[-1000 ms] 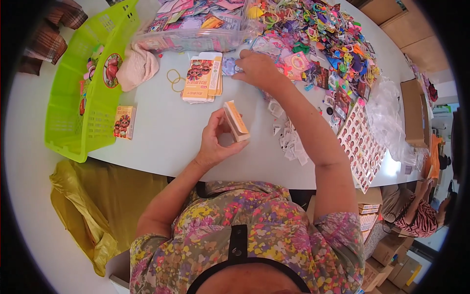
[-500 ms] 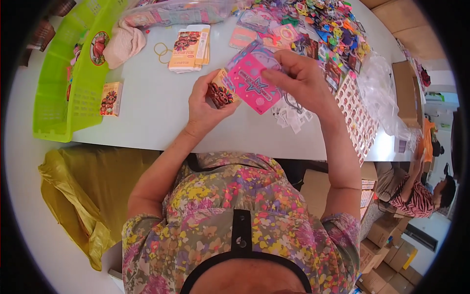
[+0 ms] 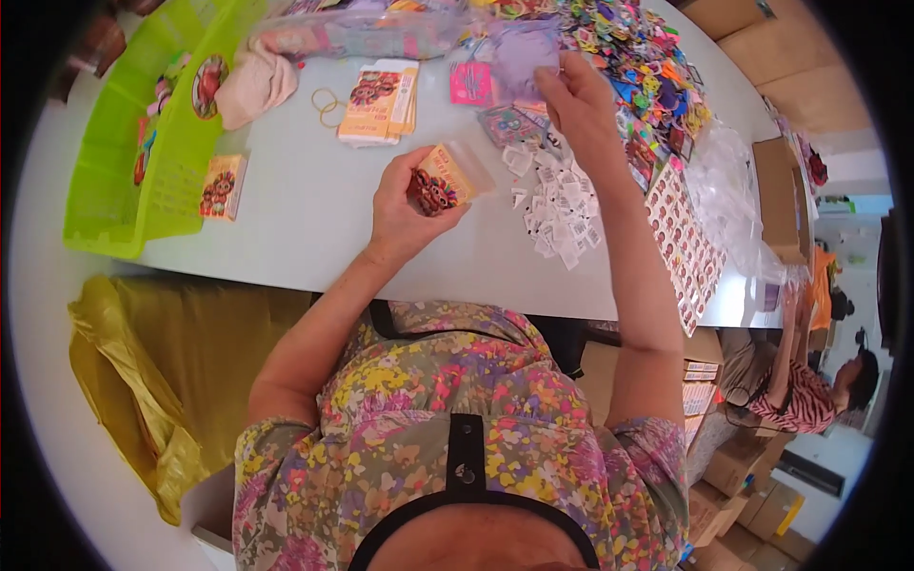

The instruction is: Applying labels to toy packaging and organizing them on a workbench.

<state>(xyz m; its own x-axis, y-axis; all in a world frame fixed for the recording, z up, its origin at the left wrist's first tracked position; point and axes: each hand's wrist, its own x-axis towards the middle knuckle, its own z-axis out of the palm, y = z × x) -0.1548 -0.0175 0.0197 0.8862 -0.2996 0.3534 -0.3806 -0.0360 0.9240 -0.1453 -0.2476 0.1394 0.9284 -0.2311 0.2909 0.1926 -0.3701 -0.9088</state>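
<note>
My left hand (image 3: pixel 405 198) is closed around a small orange cartoon-printed box (image 3: pixel 440 181). A clear plastic flap (image 3: pixel 473 166) sticks out at the box's upper right. Farther off, my right hand (image 3: pixel 583 103) pinches the edge of a blurred purple packet (image 3: pixel 524 57) above the table. A bright pink card (image 3: pixel 469 83) shows just left of that packet. Below it lies a printed card in clear wrap (image 3: pixel 514 124). Many small white tags (image 3: pixel 566 205) are heaped on the table between my hands and below my right wrist.
A green plastic basket (image 3: pixel 109 190) stands at left, with a single cartoon box (image 3: pixel 223 187) beside it. Flat orange cartons (image 3: pixel 378 103) lie near rubber bands (image 3: pixel 326 107). Colourful small charms (image 3: pixel 657 67) pile up at far right, near a sticker sheet (image 3: pixel 681 238) and clear plastic bags (image 3: pixel 728 181).
My right hand has moved away from the left toward the far side of the table with the purple packet. The pink card is away from the left hand's box, and the white tags are uncovered.
</note>
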